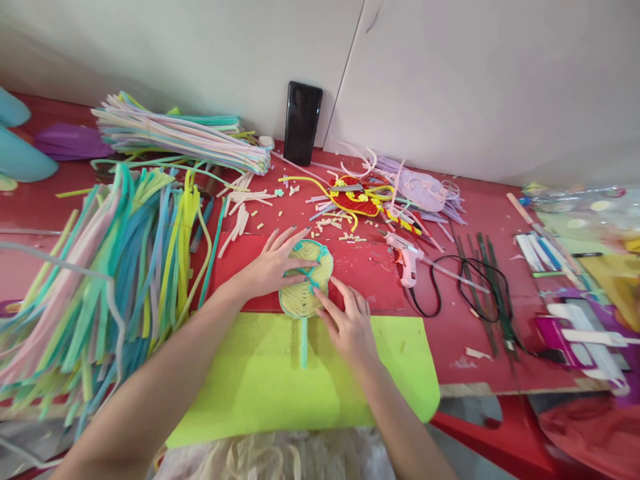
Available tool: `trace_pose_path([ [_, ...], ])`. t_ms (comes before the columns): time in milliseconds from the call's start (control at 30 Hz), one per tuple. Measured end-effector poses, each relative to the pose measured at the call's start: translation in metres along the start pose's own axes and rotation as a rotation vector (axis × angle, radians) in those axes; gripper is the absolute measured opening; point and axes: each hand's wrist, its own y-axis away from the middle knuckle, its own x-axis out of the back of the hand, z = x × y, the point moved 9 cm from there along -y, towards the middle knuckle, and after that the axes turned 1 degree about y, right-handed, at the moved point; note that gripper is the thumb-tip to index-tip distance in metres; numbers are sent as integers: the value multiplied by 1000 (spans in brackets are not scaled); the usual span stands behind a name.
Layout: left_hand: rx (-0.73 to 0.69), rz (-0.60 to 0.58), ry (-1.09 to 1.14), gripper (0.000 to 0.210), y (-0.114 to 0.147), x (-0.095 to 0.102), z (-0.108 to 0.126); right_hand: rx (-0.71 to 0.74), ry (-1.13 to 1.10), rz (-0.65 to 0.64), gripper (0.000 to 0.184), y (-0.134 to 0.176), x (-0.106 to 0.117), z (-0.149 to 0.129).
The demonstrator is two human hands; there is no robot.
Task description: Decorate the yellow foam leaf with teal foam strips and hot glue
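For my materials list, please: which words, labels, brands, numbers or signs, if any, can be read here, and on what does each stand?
No text can be read.
Round yellow piece: none seen.
Black phone: none seen.
Pink glue gun: any marking too small.
Magenta item at right: any print too blurred.

Legible text: none. Phone (303, 123), upper centre of frame: screen dark, no characters readable. Glue gun (408, 261), right of centre: no brand readable. Purple item (547, 328), lower right, and clear plastic packaging (595, 204), right edge: too blurred to read.
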Motion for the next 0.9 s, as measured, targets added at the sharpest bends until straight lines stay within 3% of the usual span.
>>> trace_pose_path([
  [300, 1, -68, -7, 39, 1, -6, -4, 25, -53, 19, 43, 1, 1, -2],
  [667, 11, -1, -43, 39, 2, -4, -3, 60, -13, -7, 48, 4, -5, -4],
  [900, 5, 120, -212, 26, 2, 11, 21, 51, -44, 12, 49, 4, -3, -4],
])
